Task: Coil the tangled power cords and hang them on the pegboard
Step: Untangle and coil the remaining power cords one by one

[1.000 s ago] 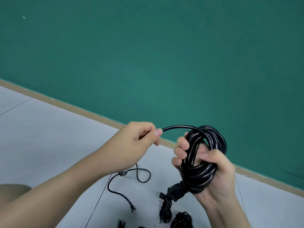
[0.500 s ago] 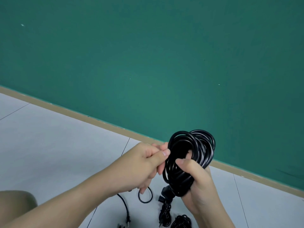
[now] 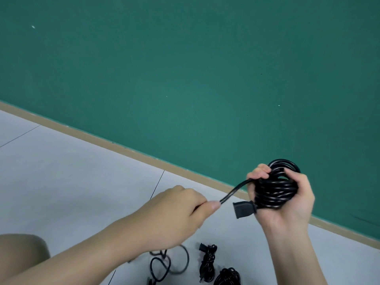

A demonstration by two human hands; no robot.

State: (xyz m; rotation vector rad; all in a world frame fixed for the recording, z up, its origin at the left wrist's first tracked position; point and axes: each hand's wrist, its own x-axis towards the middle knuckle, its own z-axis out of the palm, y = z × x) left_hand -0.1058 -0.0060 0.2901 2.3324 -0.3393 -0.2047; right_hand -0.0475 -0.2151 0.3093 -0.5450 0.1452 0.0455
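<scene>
clearly the right hand (image 3: 281, 194) is wrapping its fingers and thumb round a tight coil of glossy black rubber-sheathed power cord (image 3: 274, 190), holding it up in front of the green wall (image 3: 185, 68), while a blocky black connector (image 3: 243, 209) is sticking out just below the fingers. the left hand (image 3: 176, 210) is pinching the free run of that same cord (image 3: 236, 190) between thumb and forefinger, and the short stretch between the two hands is looking fairly taut. judging by its sheen and the way the loops are holding their round shape, the cord is probably light but springy and a little slick, so the loops are likely wanting to spring open if the grip is slackening; the safest hold seems to be across the whole bundle where all turns are crossing, with the loose tail being kept under light tension. the moulded connector is the stiffest part and is likely offering a firm place to grasp. down on the pale grey tiled floor (image 3: 72, 171), near the bottom edge, a loose looping thin black cord (image 3: 178, 262), a small bundled black cord (image 3: 207, 262) and what may be another coiled black cord (image 3: 228, 276), partly cut off by the frame, are lying well apart from the hands. no pegboard is showing.
</scene>
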